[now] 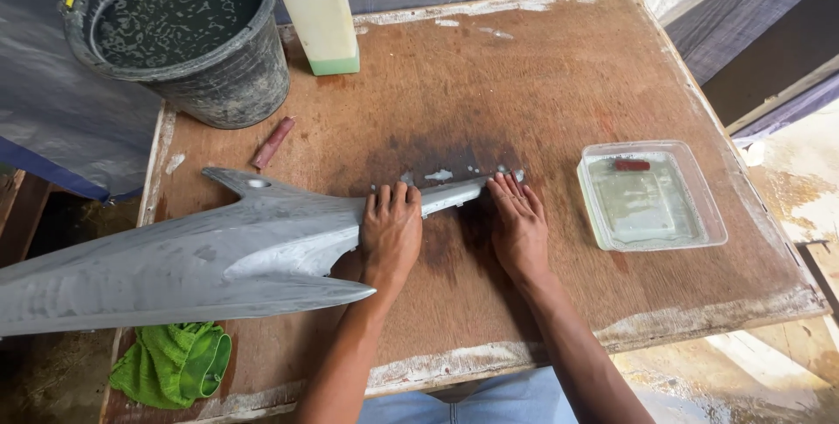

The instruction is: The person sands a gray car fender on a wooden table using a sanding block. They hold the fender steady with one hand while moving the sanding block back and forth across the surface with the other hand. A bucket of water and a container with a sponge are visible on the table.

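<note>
A long grey primed body panel point(218, 253) lies across the wooden table point(559, 83), its wide end hanging past the left edge and its narrow tip pointing right. My left hand point(391, 233) lies flat on the panel's narrow neck, pressing it down. My right hand point(517, 225) rests palm down on the wet table with its fingertips against the panel's tip. Whether anything sits under the right palm is hidden. Wet grey slurry darkens the wood around both hands.
A black bucket of water point(179, 26) stands at the back left beside a pale plastic jug point(319, 9). A small reddish block point(273, 142) lies near the bucket. A clear tray of water point(651, 195) sits at right. A green cloth point(175, 361) hangs at the front left corner.
</note>
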